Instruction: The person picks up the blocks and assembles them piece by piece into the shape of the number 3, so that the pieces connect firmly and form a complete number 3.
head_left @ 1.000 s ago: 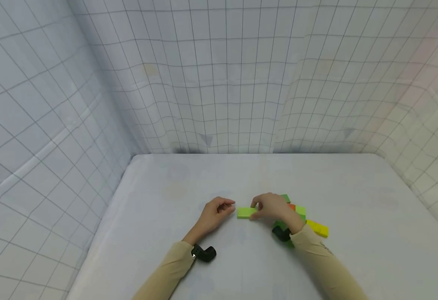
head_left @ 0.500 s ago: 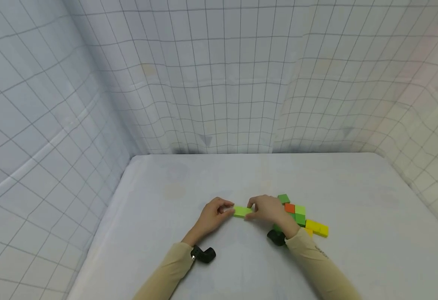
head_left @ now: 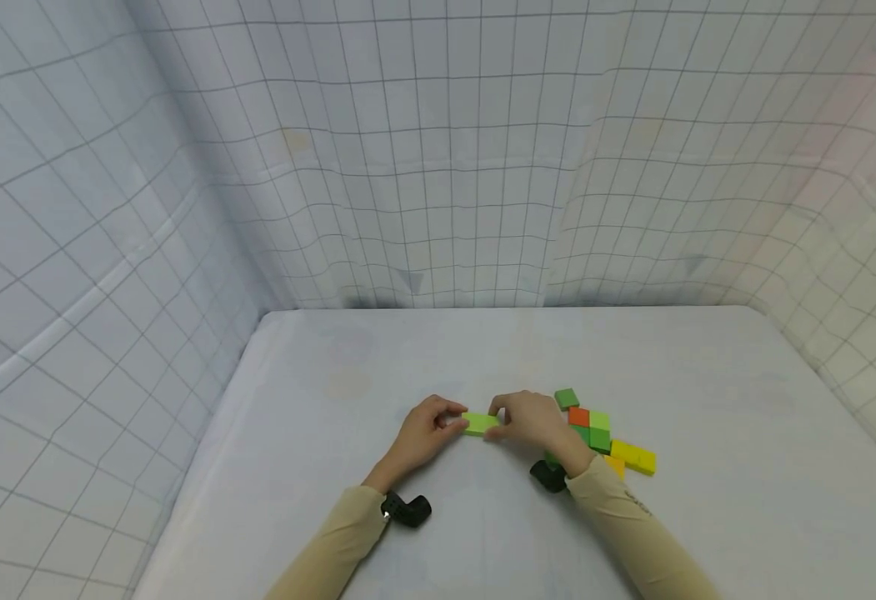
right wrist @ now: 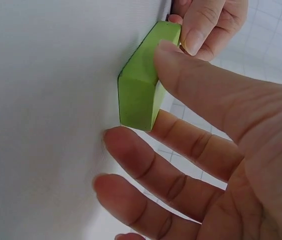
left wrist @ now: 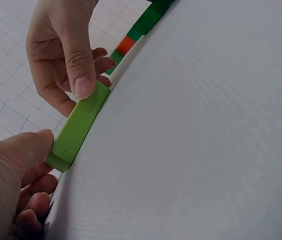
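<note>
A long light green block (head_left: pixel 478 424) lies on the white table between my hands. My left hand (head_left: pixel 422 433) pinches its left end, with the thumb on the near side and the other fingers curled behind, as the left wrist view shows on the block (left wrist: pixel 81 122). At the other end my right hand (head_left: pixel 533 418) grips it between thumb and index finger. In the right wrist view the right thumb overlaps the top of the block (right wrist: pixel 143 70), while the remaining fingers spread loosely below it.
Right of my right hand lie several blocks: a green one (head_left: pixel 567 398), a red one (head_left: pixel 578 416), a light green one (head_left: pixel 598 420) and a yellow one (head_left: pixel 634 457). My right wrist partly hides this group. White gridded cloth (head_left: pixel 438 208) walls the table's back.
The right hand has moved left with the light green block, bringing its left end to the left hand's fingertips, which now pinch it. The left hand has stayed nearly still.
</note>
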Demonstrator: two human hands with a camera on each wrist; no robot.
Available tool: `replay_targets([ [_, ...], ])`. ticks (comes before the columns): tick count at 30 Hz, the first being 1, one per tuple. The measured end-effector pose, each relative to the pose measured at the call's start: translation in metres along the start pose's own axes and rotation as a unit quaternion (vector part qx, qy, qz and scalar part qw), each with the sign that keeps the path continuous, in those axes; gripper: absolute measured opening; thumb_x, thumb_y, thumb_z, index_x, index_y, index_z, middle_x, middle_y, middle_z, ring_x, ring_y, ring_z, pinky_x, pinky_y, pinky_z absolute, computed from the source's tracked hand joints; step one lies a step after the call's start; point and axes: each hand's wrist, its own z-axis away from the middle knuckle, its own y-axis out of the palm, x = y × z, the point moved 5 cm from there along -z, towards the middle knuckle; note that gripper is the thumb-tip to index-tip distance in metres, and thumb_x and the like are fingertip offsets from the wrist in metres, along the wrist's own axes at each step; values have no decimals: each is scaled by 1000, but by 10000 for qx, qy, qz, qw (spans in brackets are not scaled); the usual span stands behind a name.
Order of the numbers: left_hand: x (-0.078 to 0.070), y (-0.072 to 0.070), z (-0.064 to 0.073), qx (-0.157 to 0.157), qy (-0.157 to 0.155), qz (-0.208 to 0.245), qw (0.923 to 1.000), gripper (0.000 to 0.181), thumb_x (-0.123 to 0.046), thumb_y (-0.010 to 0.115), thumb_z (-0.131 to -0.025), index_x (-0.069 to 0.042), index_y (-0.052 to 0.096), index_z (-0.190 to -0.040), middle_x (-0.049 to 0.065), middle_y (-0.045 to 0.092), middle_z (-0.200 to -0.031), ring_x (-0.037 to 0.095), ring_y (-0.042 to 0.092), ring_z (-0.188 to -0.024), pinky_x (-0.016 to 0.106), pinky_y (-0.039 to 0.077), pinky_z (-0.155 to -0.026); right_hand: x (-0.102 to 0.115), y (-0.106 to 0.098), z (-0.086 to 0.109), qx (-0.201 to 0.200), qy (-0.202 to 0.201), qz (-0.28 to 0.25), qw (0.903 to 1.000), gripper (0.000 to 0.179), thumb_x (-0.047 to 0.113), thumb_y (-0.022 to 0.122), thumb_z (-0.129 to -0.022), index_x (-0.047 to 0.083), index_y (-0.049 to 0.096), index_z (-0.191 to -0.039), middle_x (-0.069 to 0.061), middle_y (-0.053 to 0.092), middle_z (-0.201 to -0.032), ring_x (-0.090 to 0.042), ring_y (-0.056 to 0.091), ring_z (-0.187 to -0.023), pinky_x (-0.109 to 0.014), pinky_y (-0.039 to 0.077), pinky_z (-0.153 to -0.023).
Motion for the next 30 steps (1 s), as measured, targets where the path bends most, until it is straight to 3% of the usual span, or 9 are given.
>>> replay_targets([
  [7, -2, 0, 0, -41, -69, -37, 10000, 20, -22, 71, -87, -11, 71, -104, -8, 54, -82, 7, 47, -69, 25, 40, -63, -8, -6, 3, -64, 7, -347, 9994, 34, 39, 77, -78, 16, 69, -103, 9, 54, -68, -9, 48, -59, -27, 38, -52],
  [14, -3, 0, 1, -53, -67, -79, 9999, 20, -21, 71, -87, -11, 71, -104, -8, 54, -83, 7, 46, -69, 24, 40, -63, -31, -36, 23, -308, -57, -379, 9988, 27, 36, 73, -83, 15, 70, -100, 9, 58, -76, -9, 50, -62, -30, 42, -56],
  [19, -2, 0, 1, -46, -92, -90, 9999, 21, -23, 71, -87, -11, 71, -104, -7, 54, -84, 7, 47, -70, 24, 40, -63, -49, -46, 42, 53, -92, -514, 9986, 17, 29, 77, -80, 18, 69, -90, 9, 55, -72, -10, 49, -62, -31, 42, -58],
  [25, 0, 0, 1, -61, -139, -108, 9998, 20, -24, 71, -87, -12, 71, -103, -7, 56, -86, 7, 47, -70, 25, 40, -63, -60, -36, 55, 788, -269, -695, 9941, 27, 34, 83, -72, 20, 68, -89, 9, 53, -72, -11, 48, -65, -31, 41, -60],
  [30, -1, 1, 1, -83, -90, -95, 9999, 20, -24, 71, -87, -12, 71, -102, -6, 56, -86, 8, 47, -70, 25, 40, -63, -59, -32, 56, 853, -268, -599, 9942, 29, 35, 86, -67, 21, 66, -84, 9, 53, -71, -10, 49, -65, -31, 41, -61],
])
